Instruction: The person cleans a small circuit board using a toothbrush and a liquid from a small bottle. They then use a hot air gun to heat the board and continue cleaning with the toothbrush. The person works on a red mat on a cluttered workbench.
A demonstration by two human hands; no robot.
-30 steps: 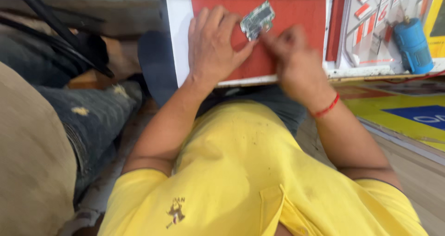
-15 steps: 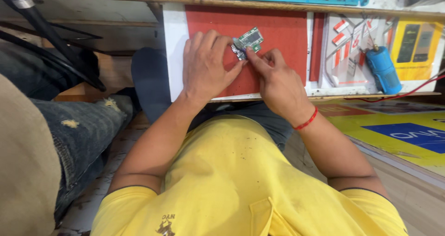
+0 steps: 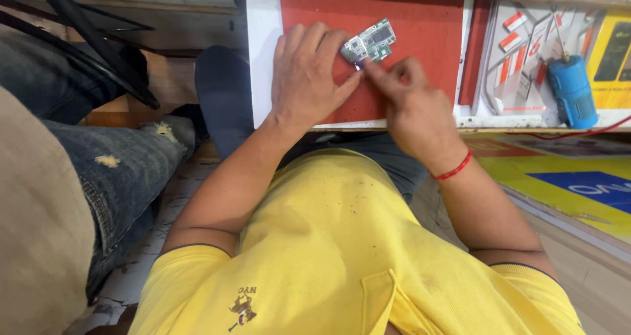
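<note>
A small green and silver circuit board (image 3: 370, 43) lies on a red mat (image 3: 420, 26) at the table's near edge. My left hand (image 3: 309, 78) rests flat on the mat, its fingertips pinning the board's left end. My right hand (image 3: 411, 105) is loosely curled beside it, with the index finger and thumb pinching at the board's lower edge. A red thread band circles my right wrist. I wear a yellow shirt.
A blue cylindrical tool (image 3: 572, 92) lies to the right on a white tray (image 3: 526, 115) with printed cards. Yellow and blue panels (image 3: 565, 177) sit lower right. Another person's jeans-clad leg (image 3: 112, 177) is at the left, beside dark chair legs (image 3: 85, 46).
The view has shifted. The board has come down to lie against the mat, and my right hand's fingers have moved onto its lower edge while my left hand stays on it.
</note>
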